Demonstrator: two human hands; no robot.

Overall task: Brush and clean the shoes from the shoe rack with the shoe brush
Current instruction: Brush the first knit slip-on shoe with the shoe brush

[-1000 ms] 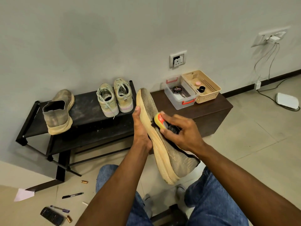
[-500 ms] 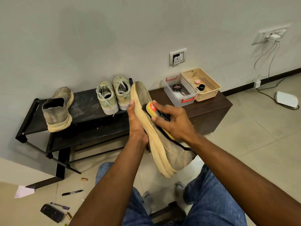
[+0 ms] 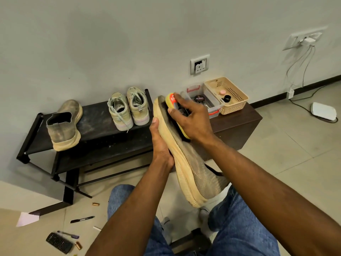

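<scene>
— So, how many shoes do you count?

— Four. One tan shoe (image 3: 191, 163) is held up over the knees, sole edge facing left and toe pointing up and away. Its mate (image 3: 63, 126) stands on the left of the rack (image 3: 97, 141). Two pale green sneakers (image 3: 128, 108) sit side by side at the right end of the rack, laces toward the wall.

— And the hands?

— Both are busy. The left hand (image 3: 160, 145) grips the held shoe from the sole side, thumb up along the yellow edge. The right hand (image 3: 188, 117) is curled round one brush (image 3: 171, 100), yellow with a red label, which lies against the upper near the toe.

— Anything beside the rack?

— One dark cabinet (image 3: 238, 126), touching the rack's right end. On it are two containers, just beside each other: a clear box (image 3: 214, 108) with red clips and a beige basket (image 3: 234, 100). One black polish tin (image 3: 199, 98) lies in the box. In the basket I count two small things, one pink (image 3: 222, 92) and one black (image 3: 227, 98); I cannot tell what they are.

— The floor?

— Two pens: a black one (image 3: 82, 219) and a purple one (image 3: 68, 234). Two brass-coloured cylinders (image 3: 95, 204), well apart. One dark remote (image 3: 59, 242), one paper scrap (image 3: 27, 218). By the right wall lies one white device (image 3: 323, 111) with a cable.

— Wall fittings?

— Two: a socket (image 3: 199, 64) above the cabinet, another (image 3: 304, 39) with a plug further right.
</scene>
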